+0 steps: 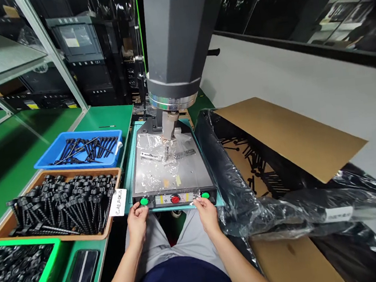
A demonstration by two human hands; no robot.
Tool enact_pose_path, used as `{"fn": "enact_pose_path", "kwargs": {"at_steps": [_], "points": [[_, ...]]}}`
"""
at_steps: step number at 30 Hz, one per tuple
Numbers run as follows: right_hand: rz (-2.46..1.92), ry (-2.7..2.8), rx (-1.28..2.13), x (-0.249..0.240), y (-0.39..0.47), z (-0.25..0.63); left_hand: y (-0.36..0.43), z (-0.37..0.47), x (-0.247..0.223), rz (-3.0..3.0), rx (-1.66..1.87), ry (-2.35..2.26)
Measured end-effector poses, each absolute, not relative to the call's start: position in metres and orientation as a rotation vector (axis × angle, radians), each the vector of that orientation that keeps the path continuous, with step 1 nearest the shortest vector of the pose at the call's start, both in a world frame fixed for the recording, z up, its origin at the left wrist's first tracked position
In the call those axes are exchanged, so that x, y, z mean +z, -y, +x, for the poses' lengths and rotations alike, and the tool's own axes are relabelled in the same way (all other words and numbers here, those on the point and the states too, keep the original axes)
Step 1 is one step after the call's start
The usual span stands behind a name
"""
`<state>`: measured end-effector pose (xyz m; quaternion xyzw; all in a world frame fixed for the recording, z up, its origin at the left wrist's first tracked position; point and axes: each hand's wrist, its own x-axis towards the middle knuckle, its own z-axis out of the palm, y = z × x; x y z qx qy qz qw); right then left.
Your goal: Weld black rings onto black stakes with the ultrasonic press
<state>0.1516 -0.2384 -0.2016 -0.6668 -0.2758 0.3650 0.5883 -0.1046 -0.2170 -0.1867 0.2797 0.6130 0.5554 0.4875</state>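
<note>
My left hand (138,222) is at the front left corner of the press's control panel (157,200), just below a green button (144,201). Its fingers are curled in, and whatever they may hold is hidden. At the panel's right end, my right hand (207,213) is also curled, its fingertips by the other green button (205,195). Between the hands sits a red button (175,199). Behind the panel lies a metal base plate (154,176) partly covered with clear film. A metal horn (169,126) points down onto a small fixture (167,153) on the plate.
On the left bench are a blue tray (46,162) and a brown tray (83,235) of black stemmed parts, a white label card (118,202), and a green bin (49,270) of black parts. At right, a plastic-lined box (237,219) holds more black parts beneath a cardboard sheet (285,130).
</note>
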Motion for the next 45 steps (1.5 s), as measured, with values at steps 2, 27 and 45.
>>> {"fn": "enact_pose_path", "kwargs": {"at_steps": [2, 27, 45], "points": [[-1.523, 0.658, 0.901, -0.197, 0.244, 0.153, 0.221, -0.107, -0.187, 0.666, 1.352, -1.440], [-1.572, 0.465, 1.177, -0.216, 0.349, 0.157, 0.289, -0.100, -0.182, 0.483, 1.109, -1.154], [-1.615, 1.086, 0.729, -0.141, 0.292, 0.188, 0.283, -0.123, -0.210, 0.714, 0.992, -1.526]]}}
